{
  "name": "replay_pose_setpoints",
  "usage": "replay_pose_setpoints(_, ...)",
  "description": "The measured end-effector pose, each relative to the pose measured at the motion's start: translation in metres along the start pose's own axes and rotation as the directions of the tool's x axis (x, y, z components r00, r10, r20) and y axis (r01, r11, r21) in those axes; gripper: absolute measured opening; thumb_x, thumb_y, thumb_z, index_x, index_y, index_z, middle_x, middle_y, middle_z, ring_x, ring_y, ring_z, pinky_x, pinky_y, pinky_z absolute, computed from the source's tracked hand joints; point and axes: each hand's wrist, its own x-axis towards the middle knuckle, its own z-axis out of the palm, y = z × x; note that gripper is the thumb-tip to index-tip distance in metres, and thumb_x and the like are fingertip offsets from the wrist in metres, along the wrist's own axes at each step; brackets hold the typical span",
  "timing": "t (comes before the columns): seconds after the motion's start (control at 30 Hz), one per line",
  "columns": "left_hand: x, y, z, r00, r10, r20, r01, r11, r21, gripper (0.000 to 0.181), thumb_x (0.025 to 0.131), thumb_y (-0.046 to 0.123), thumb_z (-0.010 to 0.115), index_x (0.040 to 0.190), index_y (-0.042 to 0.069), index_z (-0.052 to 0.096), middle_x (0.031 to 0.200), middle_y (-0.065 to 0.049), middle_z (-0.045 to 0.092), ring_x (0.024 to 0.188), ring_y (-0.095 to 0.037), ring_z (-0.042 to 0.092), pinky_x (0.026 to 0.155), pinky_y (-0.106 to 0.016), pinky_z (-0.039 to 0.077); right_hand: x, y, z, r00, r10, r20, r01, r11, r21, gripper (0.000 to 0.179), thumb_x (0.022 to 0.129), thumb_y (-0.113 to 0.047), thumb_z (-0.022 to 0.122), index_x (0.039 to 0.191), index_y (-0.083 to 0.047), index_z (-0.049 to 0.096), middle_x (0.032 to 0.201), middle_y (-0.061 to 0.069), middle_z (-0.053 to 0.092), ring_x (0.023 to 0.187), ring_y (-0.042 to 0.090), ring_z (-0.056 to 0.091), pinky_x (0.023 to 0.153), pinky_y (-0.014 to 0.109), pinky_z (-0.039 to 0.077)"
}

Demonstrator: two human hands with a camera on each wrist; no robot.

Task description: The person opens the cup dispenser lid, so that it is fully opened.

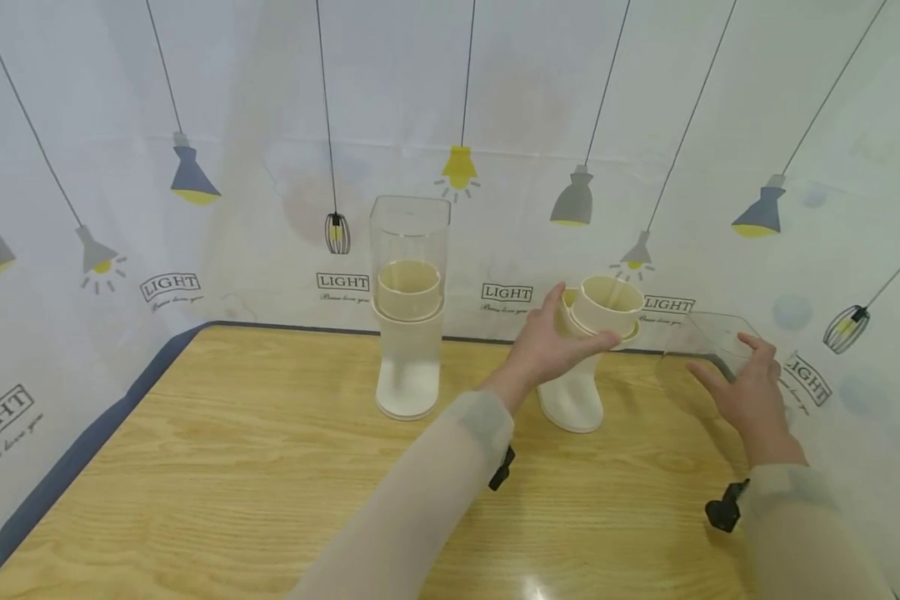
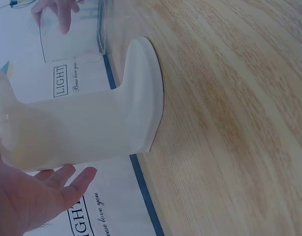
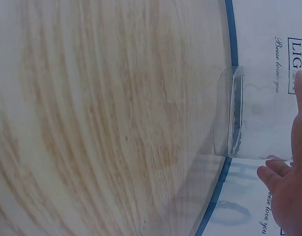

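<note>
Near the back of the table stands a cream-white stand (image 1: 570, 402) with a rounded foot and a ring-shaped cup (image 1: 607, 312) at its top. My left hand (image 1: 551, 340) grips it around the upper part, thumb toward me below the cup's rim. In the left wrist view, the stand's column (image 2: 72, 128) runs down to its foot on the wood. To the right, my right hand (image 1: 753, 396) holds a clear plastic container (image 1: 708, 333) between thumb and fingers, apart from the stand. The right wrist view shows the container's see-through wall (image 3: 259, 118) by the table's back edge.
A similar white stand (image 1: 407, 379) is on the left, with a clear container (image 1: 411, 221) upright on top around its cup. The wooden table (image 1: 270, 467) meets a wall cloth (image 1: 270, 108) printed with lamps, close behind and to both sides.
</note>
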Motion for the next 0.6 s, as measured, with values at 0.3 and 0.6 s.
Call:
replay_pose_setpoints(0.3,-0.001,0.001,0.002,1.000,-0.021,-0.006,0.021,1.000,-0.002,0.125,0.074,0.075,0.085,0.170,0.041,0.013,0.168,-0.011,0.042,0.149,-0.033,0.049,0.119,-0.056,0.046,-0.006,-0.003,-0.007,0.999,-0.045,0.001,0.045,0.999,-0.020,0.120,0.096,-0.071,0.061,0.167,-0.014,-0.016,0.164,0.047,0.000,0.095,0.057,0.051,0.066,0.060,0.050)
replay_pose_setpoints(0.6,-0.014,-0.006,-0.006,0.999,0.029,-0.020,-0.031,0.996,-0.081,0.121,0.074,0.069,0.088,0.169,0.030,0.025,0.169,-0.006,0.038,0.149,-0.033,0.048,0.118,-0.055,0.048,-0.027,-0.031,-0.023,0.978,0.009,-0.208,0.012,0.995,0.104,0.090,0.105,-0.057,0.049,0.167,-0.011,0.003,0.168,0.030,0.011,0.136,0.058,0.039,0.097,0.073,0.042)
